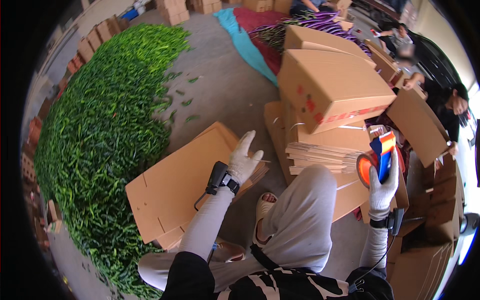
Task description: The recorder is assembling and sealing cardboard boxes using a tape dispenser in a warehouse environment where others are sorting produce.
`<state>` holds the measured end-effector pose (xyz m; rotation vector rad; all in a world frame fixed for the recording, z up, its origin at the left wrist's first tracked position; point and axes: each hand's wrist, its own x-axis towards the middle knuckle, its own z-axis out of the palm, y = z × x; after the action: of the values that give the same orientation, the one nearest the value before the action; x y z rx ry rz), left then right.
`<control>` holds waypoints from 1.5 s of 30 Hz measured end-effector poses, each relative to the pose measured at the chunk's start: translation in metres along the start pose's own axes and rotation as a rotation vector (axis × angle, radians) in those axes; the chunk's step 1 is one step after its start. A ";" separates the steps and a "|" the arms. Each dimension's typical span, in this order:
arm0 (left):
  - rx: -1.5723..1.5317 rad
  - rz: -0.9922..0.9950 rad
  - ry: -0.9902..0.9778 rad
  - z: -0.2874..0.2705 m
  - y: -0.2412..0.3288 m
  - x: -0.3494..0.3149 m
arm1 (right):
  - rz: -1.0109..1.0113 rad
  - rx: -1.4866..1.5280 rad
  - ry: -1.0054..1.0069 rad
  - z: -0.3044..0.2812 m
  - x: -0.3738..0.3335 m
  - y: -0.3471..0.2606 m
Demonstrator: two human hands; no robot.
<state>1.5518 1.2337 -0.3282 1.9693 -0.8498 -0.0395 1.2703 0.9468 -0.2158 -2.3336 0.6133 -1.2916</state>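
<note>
My left hand [243,162], in a white knit glove, is open with thumb and fingers apart, above the right edge of a stack of flattened cardboard boxes [175,185]. Whether it touches the cardboard I cannot tell. On the right, my gloved right hand [384,192] is closed around a tape dispenser [384,152] in blue and orange, fitted with an orange-rimmed roll. Just left of the dispenser lies a bundle of folded cartons [325,157]. Above that bundle rests a closed brown carton [332,82] with red print.
A large heap of green peppers [110,115] covers the left floor. Long purple eggplants [320,25] lie on red and teal sheets [245,42] at the back. A co-worker [447,107] at right holds a carton [417,122]. Brown boxes [425,265] stand at lower right.
</note>
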 end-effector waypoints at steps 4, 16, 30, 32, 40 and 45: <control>0.475 -0.489 0.187 -0.067 -0.181 -0.117 | 0.022 0.147 -0.177 0.019 0.010 0.018; -0.907 -1.361 1.326 -0.228 -0.321 -0.476 | -0.519 -0.608 -0.512 0.173 0.053 0.013; -0.748 -0.337 0.958 -0.340 -0.150 -0.407 | -0.705 -0.052 -0.823 0.288 0.028 -0.198; -0.750 -0.299 0.951 -0.342 -0.139 -0.418 | -0.864 -0.102 -0.729 0.303 0.027 -0.213; 0.200 -0.768 0.642 -0.370 -0.129 -0.490 | -1.086 0.395 -1.131 0.281 -0.011 -0.253; -0.756 -0.597 1.255 -0.320 -0.052 -0.247 | -1.266 0.264 -0.931 0.248 -0.008 -0.250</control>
<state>1.5080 1.6344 -0.2711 1.0875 0.5289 0.4220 1.5248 1.1896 -0.2089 -2.6439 -1.3847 -0.3440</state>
